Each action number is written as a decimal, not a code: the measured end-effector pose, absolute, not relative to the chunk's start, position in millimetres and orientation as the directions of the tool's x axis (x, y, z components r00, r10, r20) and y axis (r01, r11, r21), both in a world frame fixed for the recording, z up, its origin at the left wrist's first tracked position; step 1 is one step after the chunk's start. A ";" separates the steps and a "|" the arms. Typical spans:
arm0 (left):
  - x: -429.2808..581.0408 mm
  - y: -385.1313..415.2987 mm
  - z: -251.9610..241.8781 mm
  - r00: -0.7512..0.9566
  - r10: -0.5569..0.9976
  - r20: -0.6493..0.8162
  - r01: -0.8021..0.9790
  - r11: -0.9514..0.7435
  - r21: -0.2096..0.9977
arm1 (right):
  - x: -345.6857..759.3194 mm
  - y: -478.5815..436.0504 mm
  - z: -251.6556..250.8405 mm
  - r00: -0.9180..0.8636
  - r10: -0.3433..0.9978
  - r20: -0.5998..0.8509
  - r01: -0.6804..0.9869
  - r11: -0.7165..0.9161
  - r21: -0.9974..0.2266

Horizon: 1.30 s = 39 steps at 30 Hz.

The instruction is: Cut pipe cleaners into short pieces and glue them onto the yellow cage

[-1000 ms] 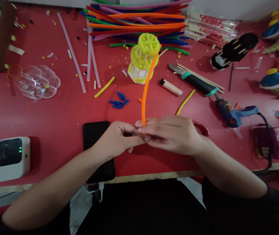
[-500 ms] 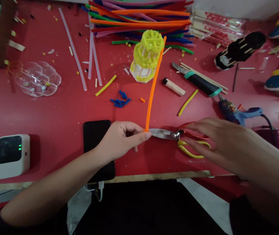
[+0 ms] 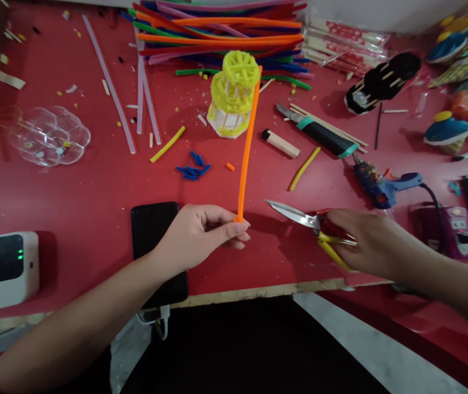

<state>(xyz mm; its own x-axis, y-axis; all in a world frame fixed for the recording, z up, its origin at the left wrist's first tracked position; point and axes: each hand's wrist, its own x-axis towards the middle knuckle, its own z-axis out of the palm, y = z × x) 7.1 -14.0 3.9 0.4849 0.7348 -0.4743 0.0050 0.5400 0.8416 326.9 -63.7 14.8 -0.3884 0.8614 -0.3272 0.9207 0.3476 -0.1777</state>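
Observation:
My left hand (image 3: 201, 234) pinches the lower end of a long orange pipe cleaner (image 3: 247, 143), which stands nearly upright above the red table (image 3: 94, 186). My right hand (image 3: 365, 243) is closed round the red and yellow handles of a pair of scissors (image 3: 305, 220). The blades point left toward the pipe cleaner and are lifted off the table, a short gap away from it. A yellow pipe-cleaner tower (image 3: 232, 96) stands behind the orange stem.
A black phone (image 3: 152, 230) lies under my left wrist, a white device (image 3: 6, 271) at the left edge. A heap of coloured pipe cleaners (image 3: 217, 38), a utility knife (image 3: 320, 134), a blue glue gun (image 3: 381, 183), blue cut pieces (image 3: 193, 168) and a clear tray (image 3: 43, 137) lie around.
My right hand let go of the orange pipe cleaner, reached right and picked the scissors up off the table. My left hand kept its pinch on the stem.

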 end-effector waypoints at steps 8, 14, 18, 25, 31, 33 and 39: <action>4.2 -20.7 -0.1 0.444 0.878 -0.179 0.302 0.042 0.952 | 316.4 -75.7 32.1 -0.398 0.837 -0.375 0.910 0.310 -0.275; 4.8 -19.1 2.7 0.476 0.863 -0.172 0.269 0.043 0.962 | 310.4 -72.9 33.0 -0.456 0.793 -0.403 0.884 0.353 -0.306; 4.5 -18.6 1.2 0.521 0.807 -0.277 0.182 0.212 0.960 | 306.7 -72.1 31.1 -0.483 0.797 -0.363 0.866 0.374 -0.330; 6.6 -18.7 1.8 0.552 0.767 -0.327 0.117 0.318 0.941 | 300.9 -70.8 35.2 -0.418 0.776 -0.473 0.902 0.292 -0.318; 5.9 -15.7 4.3 0.570 0.737 -0.362 0.178 0.319 0.931 | 301.2 -66.5 38.0 -0.370 0.759 -0.535 0.924 0.240 -0.299; 5.3 -14.6 4.5 0.585 0.711 -0.391 0.203 0.339 0.919 | 303.6 -66.8 36.3 -0.376 0.751 -0.542 0.923 0.252 -0.292; 4.7 -10.7 3.5 0.619 0.632 -0.466 0.226 0.424 0.877 | 303.9 -68.3 35.0 -0.393 0.731 -0.558 0.918 0.272 -0.289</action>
